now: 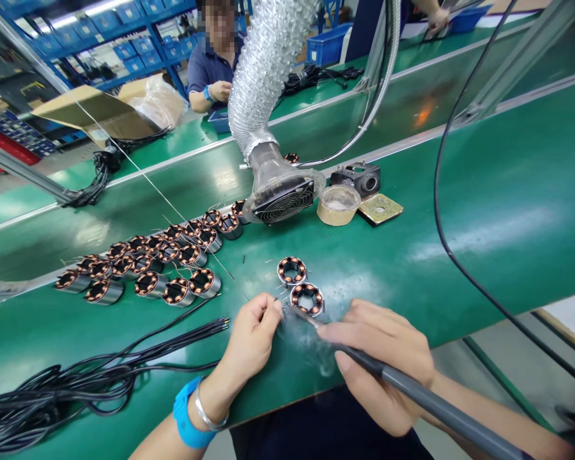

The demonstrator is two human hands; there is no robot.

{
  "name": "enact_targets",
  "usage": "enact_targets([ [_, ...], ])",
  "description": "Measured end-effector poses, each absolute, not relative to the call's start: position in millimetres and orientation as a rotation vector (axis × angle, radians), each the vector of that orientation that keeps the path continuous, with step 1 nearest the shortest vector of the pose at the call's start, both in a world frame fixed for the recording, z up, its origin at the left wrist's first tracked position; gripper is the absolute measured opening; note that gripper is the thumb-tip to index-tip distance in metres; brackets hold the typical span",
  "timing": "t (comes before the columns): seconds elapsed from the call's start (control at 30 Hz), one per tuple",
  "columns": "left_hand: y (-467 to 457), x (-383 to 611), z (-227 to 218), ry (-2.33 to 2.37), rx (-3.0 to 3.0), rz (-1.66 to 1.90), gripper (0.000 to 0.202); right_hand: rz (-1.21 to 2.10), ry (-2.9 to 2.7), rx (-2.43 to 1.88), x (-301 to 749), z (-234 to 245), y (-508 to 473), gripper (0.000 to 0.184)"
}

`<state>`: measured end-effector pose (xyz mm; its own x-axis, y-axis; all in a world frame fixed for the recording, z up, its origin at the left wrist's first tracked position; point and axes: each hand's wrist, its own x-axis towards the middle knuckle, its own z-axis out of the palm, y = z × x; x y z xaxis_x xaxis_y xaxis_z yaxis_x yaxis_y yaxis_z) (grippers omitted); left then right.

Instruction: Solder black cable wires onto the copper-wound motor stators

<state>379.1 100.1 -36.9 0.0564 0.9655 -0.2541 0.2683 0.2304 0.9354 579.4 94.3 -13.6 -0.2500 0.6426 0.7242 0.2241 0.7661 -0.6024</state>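
My right hand (388, 364) is closed round a soldering iron (412, 386), its tip touching or very near the left edge of a motor stator (307, 299) with copper windings. Faint smoke rises there. My left hand (253, 332) pinches what looks like the end of a thin black cable (182, 367) beside that stator's wire ends; the fingers hide most of it. A second stator (292, 271) lies just behind the first, almost touching it. Both rest on the green bench top (397, 268).
Rows of stators (170, 252) stand at the left rear. Bundled black cables (43, 393) lie front left. Behind the work hang a fume extractor (285, 198) and its silver duct (266, 70). A tape roll (338, 204) sits beside it. A person (215, 64) works opposite.
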Motion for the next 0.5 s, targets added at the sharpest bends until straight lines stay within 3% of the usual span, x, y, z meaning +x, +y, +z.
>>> enact_targets([
  [0.5,100.4,377.9,-40.4,1.432,1.224,0.803,0.035,0.487,-1.744,-0.661,583.9,-11.3,97.1,0.033],
])
